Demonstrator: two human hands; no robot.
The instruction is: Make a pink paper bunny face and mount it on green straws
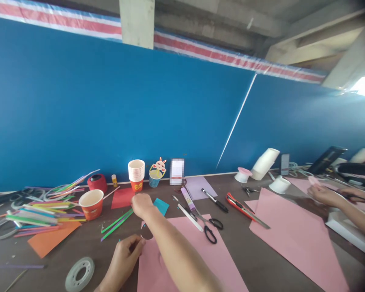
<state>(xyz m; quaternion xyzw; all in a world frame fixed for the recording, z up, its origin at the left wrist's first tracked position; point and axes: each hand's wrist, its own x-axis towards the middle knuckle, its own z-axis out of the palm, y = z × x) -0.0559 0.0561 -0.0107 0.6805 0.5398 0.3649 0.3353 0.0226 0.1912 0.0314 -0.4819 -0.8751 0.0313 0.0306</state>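
Note:
A pink sheet [185,251] with a round cut-out near its far left corner lies in front of me. My left hand [124,255] is closed at the sheet's left edge, thumb and forefinger pinched on the paper by the cut-out. My right hand [143,206] reaches across the sheet and is curled, its fingertips turned down and hidden. It is by the ends of the green straws [117,223]; whatever it holds is out of sight. A blue paper piece [161,207] lies just right of that hand. Black-handled scissors [211,229] and a white pen [190,218] rest on the sheet.
Left lie many coloured straws [36,215], an orange-red paper cup [91,205] and a tape roll [80,274]. Stacked cups [136,174] and a decorated blue cup [155,178] stand behind. A red utility knife [246,210] is right, near another person's hands [325,194].

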